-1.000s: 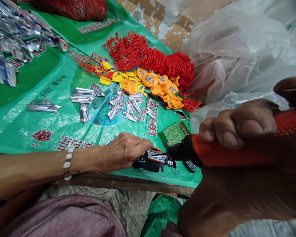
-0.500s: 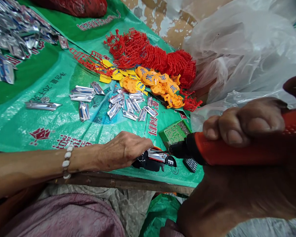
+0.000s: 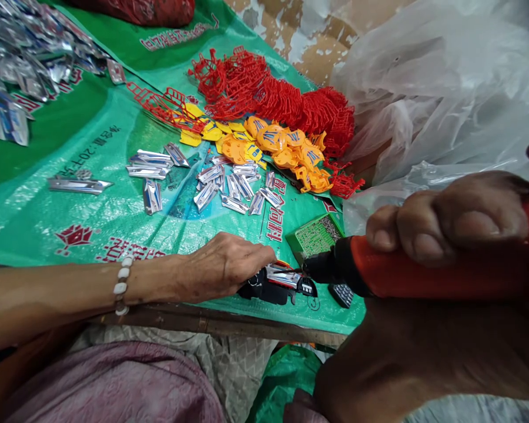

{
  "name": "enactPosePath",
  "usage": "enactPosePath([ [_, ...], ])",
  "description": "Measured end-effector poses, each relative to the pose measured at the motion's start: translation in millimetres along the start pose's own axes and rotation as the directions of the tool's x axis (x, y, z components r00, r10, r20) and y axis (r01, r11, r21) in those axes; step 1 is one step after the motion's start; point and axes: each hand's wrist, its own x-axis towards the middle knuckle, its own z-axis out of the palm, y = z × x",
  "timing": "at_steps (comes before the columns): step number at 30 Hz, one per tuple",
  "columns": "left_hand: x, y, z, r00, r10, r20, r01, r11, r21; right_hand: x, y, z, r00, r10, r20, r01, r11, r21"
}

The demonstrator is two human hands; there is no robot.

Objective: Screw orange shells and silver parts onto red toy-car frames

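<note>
My left hand (image 3: 229,265), with a white beaded bracelet (image 3: 120,285) at the wrist, is closed on a black plastic toy part (image 3: 271,293) at the table's front edge. A silver panel (image 3: 286,277) lies along that part's top. My right hand (image 3: 449,220) is wrapped round a red electric screwdriver (image 3: 405,271), held level. Its thin bit reaches left from the black nose (image 3: 320,267) to the silver panel; whether the tip sits in a screw is too small to tell. Just behind the nose stands a green tray (image 3: 315,235) of small screws.
Several silver panels (image 3: 233,185) lie loose on the green sheet (image 3: 127,226). Beyond them are orange and yellow plastic pieces (image 3: 286,147) and a heap of red frames (image 3: 273,88). A silver pile (image 3: 26,53) fills the far left; clear plastic bags (image 3: 441,76) bulge at right.
The whole scene has shifted very slightly in view. Both hands keep their grips, and the screwdriver stays at the black toy part.
</note>
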Motion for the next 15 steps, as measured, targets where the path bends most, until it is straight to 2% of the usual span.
enactPosePath([
  [7, 0.7, 0.3, 0.2, 1.000, 0.006, 0.006, -0.006, 1.000, -0.003, 1.4, 1.6, 3.0, 0.999, -0.006, -0.042, 0.008, 0.999, 0.032],
  [11, 1.3, 0.7, 0.0, 1.000, 0.001, -0.005, -0.001, 1.000, -0.012, -3.4, 0.2, 4.3, 0.998, -0.049, -0.033, 0.048, 0.998, -0.032],
  [15, 1.8, -0.1, -0.2, 1.000, -0.009, 0.011, 0.009, 0.999, -0.039, -5.8, 1.5, 6.3, 0.995, -0.072, 0.075, 0.078, 0.994, -0.080],
])
